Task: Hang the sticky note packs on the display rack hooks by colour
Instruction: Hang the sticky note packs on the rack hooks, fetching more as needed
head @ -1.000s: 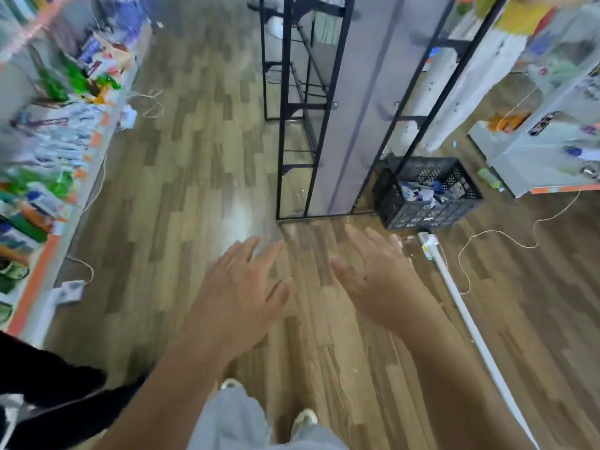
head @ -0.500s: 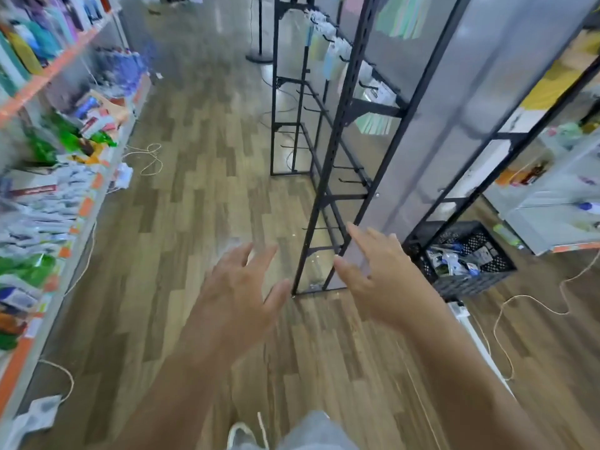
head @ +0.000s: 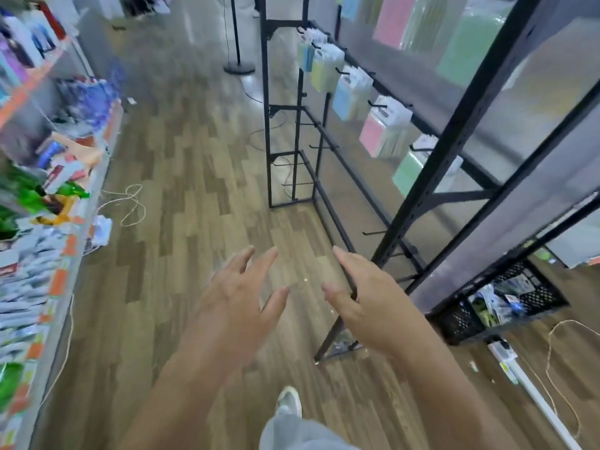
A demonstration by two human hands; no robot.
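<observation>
My left hand (head: 240,297) and my right hand (head: 367,297) are stretched out in front of me over the wood floor, fingers spread, holding nothing. To the right stands the black display rack (head: 418,203) with a frosted back panel. On its upper hooks hang sticky note packs: a yellow pack (head: 324,71), a blue pack (head: 349,95), a pink pack (head: 383,131) and a green pack (head: 410,170). Several lower hooks (head: 373,233) are bare. Both hands are below and left of the hanging packs.
A black plastic crate (head: 461,319) with packaged goods sits on the floor at the right, behind the rack. A shop shelf (head: 61,264) full of goods runs along the left. Loose cords (head: 130,203) lie on the floor, and a white strip (head: 532,394) lies at the lower right.
The view has swung up and towards the rack's front, so the hanging packs came into sight and the crate shifted right. Both hands stayed spread and empty in front of me.
</observation>
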